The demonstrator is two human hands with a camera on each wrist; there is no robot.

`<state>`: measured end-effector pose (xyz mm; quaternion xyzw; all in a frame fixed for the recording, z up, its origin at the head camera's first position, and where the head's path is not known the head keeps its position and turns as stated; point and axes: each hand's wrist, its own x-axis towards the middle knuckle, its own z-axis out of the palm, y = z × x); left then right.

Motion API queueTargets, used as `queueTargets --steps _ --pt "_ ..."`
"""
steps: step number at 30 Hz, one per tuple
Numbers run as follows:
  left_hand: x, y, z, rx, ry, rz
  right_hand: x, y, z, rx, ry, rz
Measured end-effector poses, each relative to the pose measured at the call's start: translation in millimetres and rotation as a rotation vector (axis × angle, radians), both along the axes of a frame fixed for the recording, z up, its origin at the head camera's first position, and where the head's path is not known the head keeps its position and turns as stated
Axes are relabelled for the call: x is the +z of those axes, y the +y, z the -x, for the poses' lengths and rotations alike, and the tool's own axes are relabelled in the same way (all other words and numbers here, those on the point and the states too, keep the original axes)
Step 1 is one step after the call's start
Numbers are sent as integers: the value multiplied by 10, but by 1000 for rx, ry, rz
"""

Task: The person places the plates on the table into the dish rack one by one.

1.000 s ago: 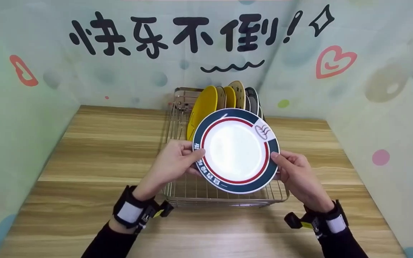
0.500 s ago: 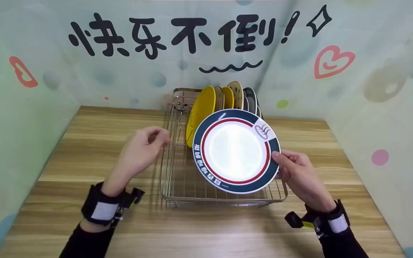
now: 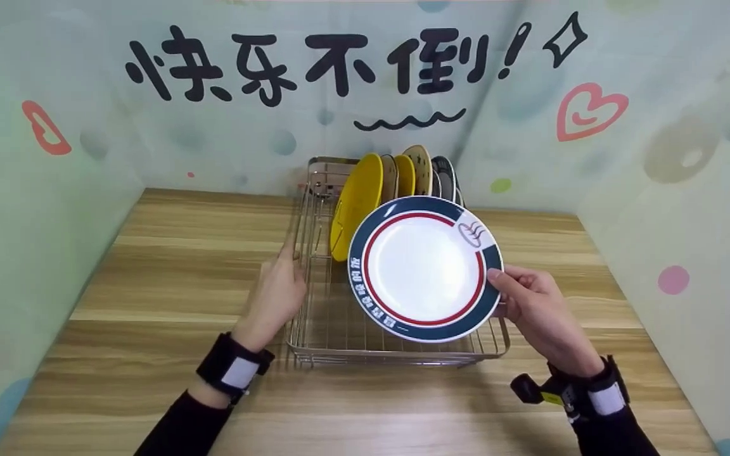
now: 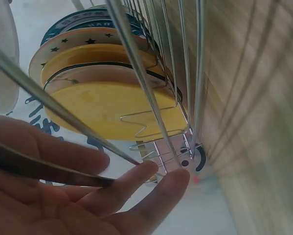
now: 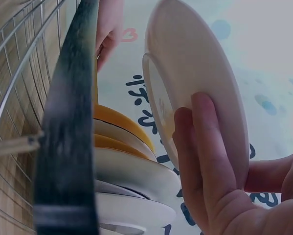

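Observation:
My right hand (image 3: pixel 545 310) pinches a round plate (image 3: pixel 425 269) at its right edge, thumb on the front. The plate has a white centre, a red ring and a dark teal rim with lettering, and is tilted up over the wire dish rack (image 3: pixel 397 351). In the right wrist view, fingers (image 5: pixel 212 147) support the pale back of the plate (image 5: pixel 200 58). Beside the rack's left side is my left hand (image 3: pixel 276 294), its index finger pointing forward along the rail. The left wrist view shows its fingertips (image 4: pixel 178 178) right at the rack's wires.
Several plates stand on edge at the rack's rear, with a yellow plate (image 3: pixel 360 196) leftmost and a star-patterned plate (image 3: pixel 420 166) farther right. The held plate covers part of them. A wooden tabletop (image 3: pixel 168 272) meets a printed backdrop (image 3: pixel 225 139) behind.
My left hand let go of the plate's left edge, swung left, then came back to the rack's left side. The right hand keeps the plate, shifted slightly right.

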<state>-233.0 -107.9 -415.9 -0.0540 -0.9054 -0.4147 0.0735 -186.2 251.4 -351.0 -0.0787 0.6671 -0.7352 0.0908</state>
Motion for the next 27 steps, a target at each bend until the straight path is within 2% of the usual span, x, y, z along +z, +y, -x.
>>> queueTargets --steps 4,10,17,27 --pt "0 22 -24 19 -36 0 133 -10 1 -11 -10 -86" --pt "-22 42 -25 12 -13 15 478 -66 35 -2 13 -236" --pt "-26 55 -30 36 -28 26 874 -201 172 51 80 -385" --pt "-14 67 -40 83 7 109 1242 -492 408 55 103 -533"
